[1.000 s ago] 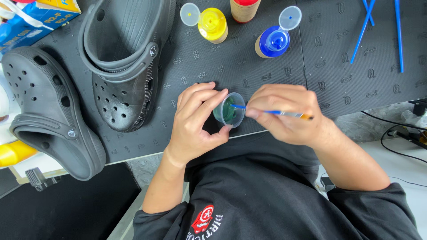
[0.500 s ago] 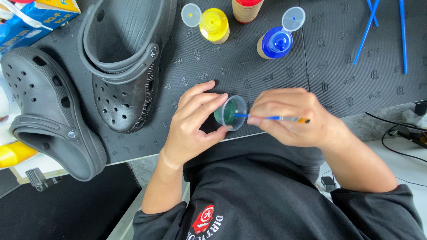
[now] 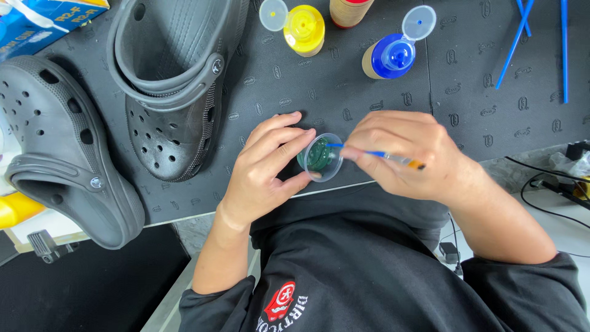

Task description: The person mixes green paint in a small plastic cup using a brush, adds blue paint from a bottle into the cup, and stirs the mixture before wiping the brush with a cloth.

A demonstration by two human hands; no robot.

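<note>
Standing beside the bench (image 3: 37, 230), I see a blue carton (image 3: 37, 24) at the far left corner and, under it, a yellow bottle (image 3: 12, 209) lying at the bench's near edge. Two dark grey clogs rest on the black mat (image 3: 467, 117): the left clog (image 3: 58, 147) reaches close to the mat's near edge, and the right clog (image 3: 172, 80) lies just beside it, the two almost touching.

Right of the clogs there is a bare strip of mat, and there the left hand (image 3: 261, 169) grips a small clear cup (image 3: 319, 158) between thumb and fingers, tilted on its side just above the mat's near edge. Green paint coats the inside of the cup. The right hand (image 3: 409, 154) is closed around a thin blue paintbrush (image 3: 375, 153), whose tip reaches into the cup's mouth.

Beyond the hands, a yellow paint bottle (image 3: 304, 29) and a blue paint bottle (image 3: 392, 58) stand with their flip caps open, with a tan bottle (image 3: 350, 11) between them at the top edge. To the far right, several blue sticks (image 3: 515, 43) lie on open mat, well apart from the hands.

Past the mat's right edge the bench surface is pale and speckled, with black cables (image 3: 541, 184) trailing across it. The near edge of the bench sits close against the person's dark shirt.
</note>
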